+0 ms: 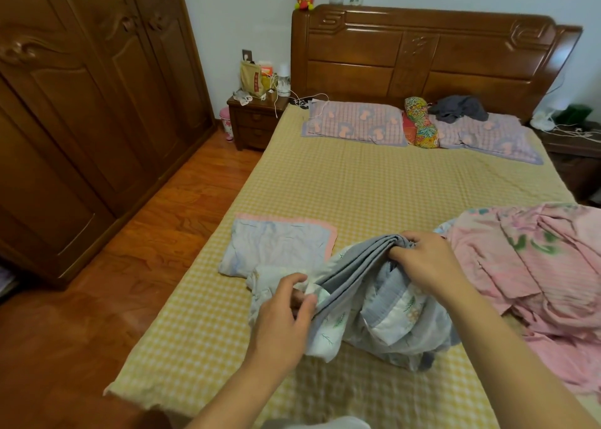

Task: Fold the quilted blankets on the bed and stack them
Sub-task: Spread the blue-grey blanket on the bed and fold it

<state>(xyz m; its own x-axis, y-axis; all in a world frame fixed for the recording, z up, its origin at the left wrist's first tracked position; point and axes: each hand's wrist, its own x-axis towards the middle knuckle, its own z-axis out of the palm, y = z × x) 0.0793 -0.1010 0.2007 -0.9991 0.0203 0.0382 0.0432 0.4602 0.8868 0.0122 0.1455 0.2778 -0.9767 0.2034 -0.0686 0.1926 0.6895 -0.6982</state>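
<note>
Nearest the foot of the bed (374, 181), the left hand (286, 318) pinches a corner of the grey blanket (374, 301), while the right hand (429, 262) grips its gathered grey edge, lifted just above the checked sheet. Just beyond on the left lies a folded pale blue blanket (279, 243) with pink trim. At right, a pink blanket (536, 266) lies crumpled. Farther off, two pillows (354, 121) rest against the wooden headboard (429, 54).

Nothing can be read; the red print on the paper bag (251, 78) is too small.
</note>
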